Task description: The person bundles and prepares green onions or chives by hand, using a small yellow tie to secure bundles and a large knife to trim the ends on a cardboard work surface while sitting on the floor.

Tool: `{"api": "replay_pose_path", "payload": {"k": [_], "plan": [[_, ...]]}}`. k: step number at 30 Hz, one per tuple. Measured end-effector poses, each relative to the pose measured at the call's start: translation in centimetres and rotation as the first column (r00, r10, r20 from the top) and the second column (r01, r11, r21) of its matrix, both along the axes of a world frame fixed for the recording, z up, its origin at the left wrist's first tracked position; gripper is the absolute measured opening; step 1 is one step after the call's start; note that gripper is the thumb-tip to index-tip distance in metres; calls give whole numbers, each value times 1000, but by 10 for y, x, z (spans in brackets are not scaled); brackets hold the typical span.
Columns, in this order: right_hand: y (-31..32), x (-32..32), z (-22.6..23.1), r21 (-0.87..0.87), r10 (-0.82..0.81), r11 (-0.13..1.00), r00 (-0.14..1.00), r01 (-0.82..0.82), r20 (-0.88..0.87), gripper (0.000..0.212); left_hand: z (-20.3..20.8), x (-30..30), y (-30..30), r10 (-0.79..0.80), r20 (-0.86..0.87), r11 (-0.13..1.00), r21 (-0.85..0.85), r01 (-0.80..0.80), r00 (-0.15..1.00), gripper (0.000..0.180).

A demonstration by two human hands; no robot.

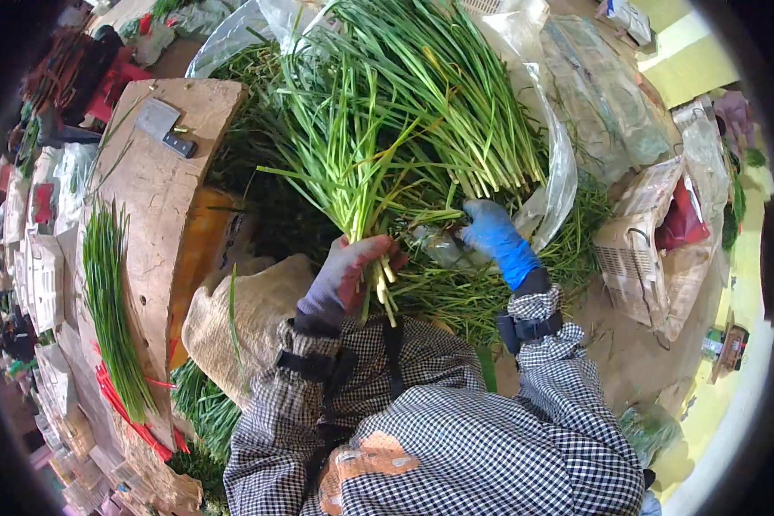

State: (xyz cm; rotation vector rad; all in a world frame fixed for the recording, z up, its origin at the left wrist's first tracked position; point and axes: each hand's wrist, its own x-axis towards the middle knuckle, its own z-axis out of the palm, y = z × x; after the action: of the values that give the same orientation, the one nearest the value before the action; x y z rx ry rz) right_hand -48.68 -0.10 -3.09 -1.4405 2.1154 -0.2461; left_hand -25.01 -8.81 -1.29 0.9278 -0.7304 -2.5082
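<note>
A bunch of long green chives (353, 163) stands up from my left hand (349, 273), which wears a purple-grey glove and is closed round the pale stems. The cut ends poke out below the fist. My right hand (492, 232), in a blue glove, is off to the right with its fingers curled together. Leaf scraps touch its fingertips, but what it grips is hidden. Just beyond it lies a large heap of chives (456, 95), stem ends toward me. Loose trimmed leaves (456, 301) cover the area under both hands.
On the left, a wooden board (168, 189) carries a cleaver (165, 126), a row of chives (112, 301) and red ties (129, 413). Clear plastic sheeting (559, 163) borders the heap. A wrapped crate (649, 249) stands at right. A beige cloth (241, 310) lies by my left arm.
</note>
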Motion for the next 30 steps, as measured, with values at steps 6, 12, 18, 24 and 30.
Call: {"api": "replay_pose_path", "payload": {"k": [6, 12, 18, 24, 30], "plan": [[36, -33, -110, -182, -237, 920, 865, 346, 442, 31, 42, 22, -8, 128, -43, 992, 1, -128, 991, 18], [20, -16, -46, -231, 0, 973, 999, -11, -46, 40, 88, 37, 0, 221, -148, 975, 0, -224, 964, 53], [30, -15, -71, -107, -65, 992, 998, 66, 15, 42, 146, 56, -2, 154, -445, 943, -201, -266, 882, 69], [32, -13, -34, -71, -66, 995, 994, 72, 85, 58, 112, 42, -32, 219, -143, 923, -291, -252, 965, 51], [39, -15, 22, -26, -61, 998, 995, 63, 82, 50, 57, 26, -37, 255, -25, 952, -171, -255, 967, 32]]}}
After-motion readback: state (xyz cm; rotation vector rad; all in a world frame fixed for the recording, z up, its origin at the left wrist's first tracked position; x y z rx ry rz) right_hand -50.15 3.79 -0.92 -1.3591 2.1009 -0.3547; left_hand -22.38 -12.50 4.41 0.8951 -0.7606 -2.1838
